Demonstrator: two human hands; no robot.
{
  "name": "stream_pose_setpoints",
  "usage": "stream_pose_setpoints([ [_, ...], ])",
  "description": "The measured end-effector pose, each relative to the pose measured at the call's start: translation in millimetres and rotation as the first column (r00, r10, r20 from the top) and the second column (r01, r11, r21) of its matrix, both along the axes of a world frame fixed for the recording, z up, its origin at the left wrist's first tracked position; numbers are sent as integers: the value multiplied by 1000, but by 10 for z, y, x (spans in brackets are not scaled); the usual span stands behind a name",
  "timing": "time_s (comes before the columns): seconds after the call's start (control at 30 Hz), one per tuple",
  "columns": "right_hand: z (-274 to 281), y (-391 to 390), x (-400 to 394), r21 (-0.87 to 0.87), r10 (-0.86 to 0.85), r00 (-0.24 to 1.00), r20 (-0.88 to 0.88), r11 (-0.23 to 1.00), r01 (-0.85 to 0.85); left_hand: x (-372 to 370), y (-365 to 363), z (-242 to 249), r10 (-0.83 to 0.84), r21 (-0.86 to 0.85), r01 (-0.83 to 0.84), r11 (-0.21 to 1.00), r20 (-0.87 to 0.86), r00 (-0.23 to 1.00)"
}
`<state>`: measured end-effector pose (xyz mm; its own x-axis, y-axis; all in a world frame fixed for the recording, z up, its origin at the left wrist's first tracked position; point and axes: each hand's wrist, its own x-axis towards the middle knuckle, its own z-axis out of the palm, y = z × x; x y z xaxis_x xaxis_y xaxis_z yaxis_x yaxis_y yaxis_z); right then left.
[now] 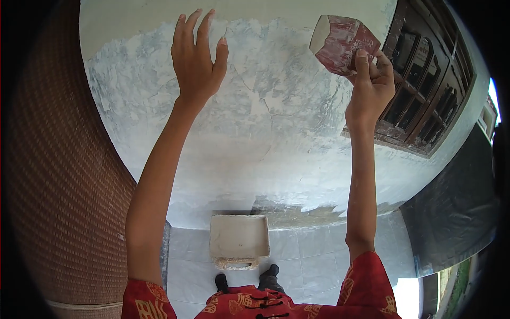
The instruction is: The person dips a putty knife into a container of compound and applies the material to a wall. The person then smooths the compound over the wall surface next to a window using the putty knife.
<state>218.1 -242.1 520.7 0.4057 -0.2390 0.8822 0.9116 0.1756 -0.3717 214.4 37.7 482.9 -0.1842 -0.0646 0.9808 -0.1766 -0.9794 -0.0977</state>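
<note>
My right hand [372, 80] grips a dusty red-brown sheet of sandpaper [342, 45], thumb on its near face and fingers curled behind. White powder smears the sheet, and its left end shows a pale face. The sheet overlaps the upper part of the patchy white and grey wall [255, 117], just left of a dark wooden window. My left hand [197, 58] is raised in front of the same wall, fingers spread and holding nothing. Fine cracks run down the wall between my two hands.
A shallow cream-coloured tray [239, 236] with a crusted handle sits on the grey floor sheet [313, 250], just ahead of my feet. A woven brown mat [69, 186] rises along the left. The barred window [425, 80] and a dark sheet [451, 207] stand at right.
</note>
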Motion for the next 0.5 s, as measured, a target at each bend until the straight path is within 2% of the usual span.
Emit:
stream_pose_setpoints([
  [0.07,-45,61,-178,-15,-15,1000,-7,1000,15,-199,83,-118,-4,-7,4,1000,-20,1000],
  [0.13,-97,88,-303,-16,-22,1000,-6,1000,22,-401,134,-204,95,-69,-108,992,-173,980],
  [0.23,-216,51,-462,-23,-58,998,6,998,58,-671,137,-348,119,-67,-136,988,-214,970],
  [0.37,-470,-122,-541,-71,-8,996,-91,997,1,-1043,-31,-655,125,-88,-159,983,-303,945],
  [0.43,-666,-221,-520,-56,26,999,-46,998,-28,-1220,-129,-880,119,-126,-185,975,-407,906],
  [0.5,-879,-271,-613,-53,41,991,-131,997,-48,-1358,-215,-1084,98,-101,-147,984,-384,918],
])
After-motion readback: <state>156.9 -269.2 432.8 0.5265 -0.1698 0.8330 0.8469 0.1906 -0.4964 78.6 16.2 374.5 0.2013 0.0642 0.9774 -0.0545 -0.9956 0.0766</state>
